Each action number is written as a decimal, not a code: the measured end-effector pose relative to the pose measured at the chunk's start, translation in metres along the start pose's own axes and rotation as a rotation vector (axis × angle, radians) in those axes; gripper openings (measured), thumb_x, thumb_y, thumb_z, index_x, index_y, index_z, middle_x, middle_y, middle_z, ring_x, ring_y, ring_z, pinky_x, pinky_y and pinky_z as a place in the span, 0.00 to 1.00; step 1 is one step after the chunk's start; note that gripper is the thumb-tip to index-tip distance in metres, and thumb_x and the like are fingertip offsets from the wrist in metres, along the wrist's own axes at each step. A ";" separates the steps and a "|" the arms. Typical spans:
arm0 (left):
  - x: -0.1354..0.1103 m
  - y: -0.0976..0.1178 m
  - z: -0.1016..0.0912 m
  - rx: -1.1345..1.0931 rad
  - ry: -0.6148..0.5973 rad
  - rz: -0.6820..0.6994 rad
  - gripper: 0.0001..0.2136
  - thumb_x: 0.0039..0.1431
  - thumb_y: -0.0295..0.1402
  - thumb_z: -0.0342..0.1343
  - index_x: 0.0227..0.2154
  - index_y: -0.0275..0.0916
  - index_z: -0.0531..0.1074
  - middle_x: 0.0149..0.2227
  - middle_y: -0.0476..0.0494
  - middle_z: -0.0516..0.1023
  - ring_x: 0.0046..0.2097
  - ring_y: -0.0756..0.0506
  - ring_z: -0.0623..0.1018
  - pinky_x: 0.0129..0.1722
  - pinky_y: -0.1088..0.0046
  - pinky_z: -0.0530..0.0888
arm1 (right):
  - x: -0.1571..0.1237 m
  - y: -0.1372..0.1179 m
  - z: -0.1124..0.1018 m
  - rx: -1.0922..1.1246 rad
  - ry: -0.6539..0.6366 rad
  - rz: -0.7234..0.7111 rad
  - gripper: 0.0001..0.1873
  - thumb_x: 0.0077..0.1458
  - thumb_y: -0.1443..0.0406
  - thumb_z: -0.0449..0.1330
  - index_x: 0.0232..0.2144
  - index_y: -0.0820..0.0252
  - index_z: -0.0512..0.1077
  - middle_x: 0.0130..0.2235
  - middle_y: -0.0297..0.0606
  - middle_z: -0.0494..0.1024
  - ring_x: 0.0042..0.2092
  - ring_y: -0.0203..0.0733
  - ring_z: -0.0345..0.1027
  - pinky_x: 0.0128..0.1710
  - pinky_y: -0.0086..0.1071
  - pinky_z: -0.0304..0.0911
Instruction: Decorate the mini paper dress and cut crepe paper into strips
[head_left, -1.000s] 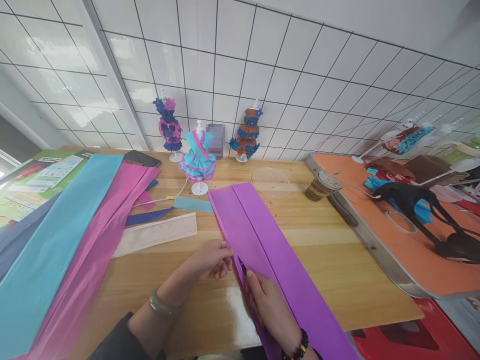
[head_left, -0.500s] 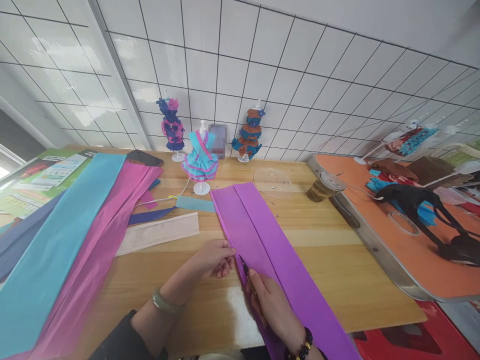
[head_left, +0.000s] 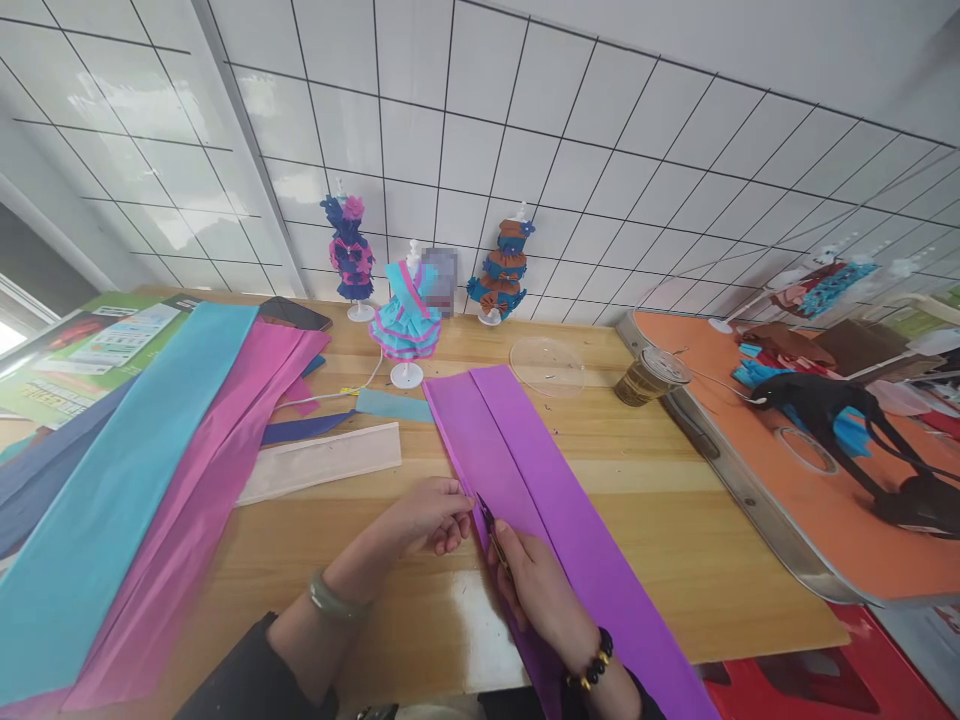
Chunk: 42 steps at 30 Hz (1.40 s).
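Observation:
A long purple folded sheet (head_left: 525, 455), paper or thin cloth, lies aslant across the table before me. My left hand (head_left: 441, 515) pinches its left edge between thumb and forefinger, the other fingers curled. In my right hand (head_left: 532, 580) is a small pair of scissors (head_left: 489, 520) with dark pointed blades; the fingers cover most of the handles. The blade tips are at the sheet's left edge, close beside my left fingertips. Whether the blades are cutting through the sheet I cannot tell.
Turquoise (head_left: 150, 450) and pink strips (head_left: 217, 470) lie at left, near a white strip (head_left: 322, 462). Small dress forms, one with a turquoise dress (head_left: 407, 315), stand along the wall. A clear lid (head_left: 547, 367) and a lidded cup (head_left: 651, 376) are at right, beside an orange table (head_left: 720, 400).
My right hand has moved slightly forward along the purple sheet's edge, bringing the scissor tips closer to my left fingertips. The left hand keeps its pinch; the camera view has shifted a little.

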<state>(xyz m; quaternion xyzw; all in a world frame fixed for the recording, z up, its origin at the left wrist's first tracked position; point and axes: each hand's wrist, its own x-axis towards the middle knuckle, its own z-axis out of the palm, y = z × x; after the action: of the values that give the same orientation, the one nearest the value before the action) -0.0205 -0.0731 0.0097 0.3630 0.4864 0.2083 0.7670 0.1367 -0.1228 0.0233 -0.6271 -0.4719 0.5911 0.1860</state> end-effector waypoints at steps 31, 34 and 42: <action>0.000 -0.003 0.002 -0.037 0.019 -0.005 0.08 0.47 0.34 0.53 0.22 0.37 0.61 0.15 0.54 0.68 0.13 0.56 0.64 0.11 0.82 0.55 | 0.011 -0.003 0.009 -0.222 0.087 -0.124 0.25 0.60 0.52 0.38 0.18 0.58 0.58 0.12 0.25 0.56 0.14 0.31 0.48 0.17 0.28 0.44; 0.000 -0.002 0.001 -0.034 0.017 -0.008 0.08 0.47 0.35 0.53 0.22 0.37 0.61 0.15 0.53 0.68 0.13 0.56 0.64 0.12 0.82 0.55 | 0.012 -0.004 0.009 -0.240 0.097 -0.136 0.25 0.60 0.52 0.38 0.17 0.57 0.58 0.12 0.26 0.57 0.15 0.31 0.49 0.18 0.28 0.44; 0.000 -0.003 0.001 -0.031 0.016 -0.005 0.08 0.47 0.35 0.53 0.23 0.37 0.61 0.16 0.53 0.69 0.13 0.56 0.65 0.12 0.82 0.55 | 0.012 -0.005 0.009 -0.259 0.118 -0.157 0.25 0.59 0.53 0.38 0.17 0.57 0.57 0.13 0.27 0.57 0.16 0.32 0.49 0.19 0.28 0.44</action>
<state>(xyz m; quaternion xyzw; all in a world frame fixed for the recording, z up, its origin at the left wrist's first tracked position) -0.0198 -0.0750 0.0079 0.3482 0.4902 0.2168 0.7691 0.1251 -0.1133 0.0179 -0.6407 -0.5798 0.4713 0.1766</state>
